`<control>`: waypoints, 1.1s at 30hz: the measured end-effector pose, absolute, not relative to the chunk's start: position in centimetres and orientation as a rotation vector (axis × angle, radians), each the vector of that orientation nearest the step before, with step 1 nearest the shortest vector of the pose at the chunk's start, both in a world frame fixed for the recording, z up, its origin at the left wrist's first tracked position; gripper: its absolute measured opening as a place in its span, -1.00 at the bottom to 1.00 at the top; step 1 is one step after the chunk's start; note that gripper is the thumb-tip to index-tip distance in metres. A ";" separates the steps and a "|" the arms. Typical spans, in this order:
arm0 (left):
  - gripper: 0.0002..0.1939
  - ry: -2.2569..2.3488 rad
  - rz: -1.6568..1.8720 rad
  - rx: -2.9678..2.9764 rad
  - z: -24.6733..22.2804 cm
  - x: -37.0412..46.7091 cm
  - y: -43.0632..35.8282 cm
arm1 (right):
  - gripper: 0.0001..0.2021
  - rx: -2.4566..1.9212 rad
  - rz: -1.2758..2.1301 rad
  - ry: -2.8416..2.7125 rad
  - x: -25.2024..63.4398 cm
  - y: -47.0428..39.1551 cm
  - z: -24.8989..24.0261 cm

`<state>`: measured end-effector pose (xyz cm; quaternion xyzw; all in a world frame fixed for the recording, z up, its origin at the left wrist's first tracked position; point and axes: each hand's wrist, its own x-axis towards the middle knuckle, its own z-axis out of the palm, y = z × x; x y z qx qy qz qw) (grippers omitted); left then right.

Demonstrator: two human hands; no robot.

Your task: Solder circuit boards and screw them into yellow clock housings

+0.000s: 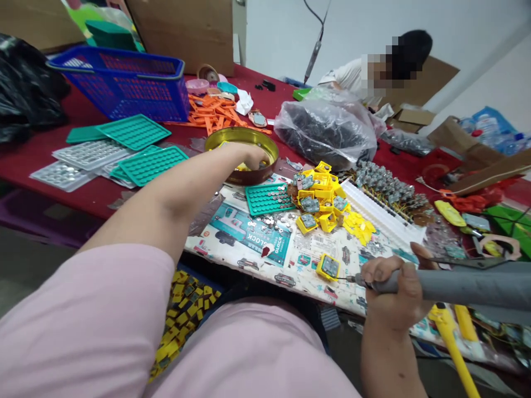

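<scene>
My left hand (254, 157) reaches down into a round gold-coloured tin (265, 176); its fingertips are mostly hidden and what they touch is not clear. In my right hand (394, 290) is a grey electric screwdriver (460, 284), the fingers wrapped round its front end. Its thin bit points left at a yellow plastic case (329, 267) with a grey part inside, lying near the table's front edge. Behind that case sits a pile of similar yellow cases (318, 190). A green tray (261, 200) with small silver discs lies beside the pile, and more discs are scattered before it.
A blue basket (128, 91), stacked trays (145, 166) and orange plastic parts (215, 113) are at the back left. A bag of dark material (327, 135) and a white rack (381, 215) stand right of the tin. Another person (346, 72) sits across the table.
</scene>
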<state>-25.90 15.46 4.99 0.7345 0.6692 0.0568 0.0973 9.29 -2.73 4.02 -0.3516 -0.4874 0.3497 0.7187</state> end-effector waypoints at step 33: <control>-0.33 0.739 0.951 1.212 -2.2 -12.7 -5.9 | -0.73 -0.756 0.734 -1.178 10.2 -4.4 3.2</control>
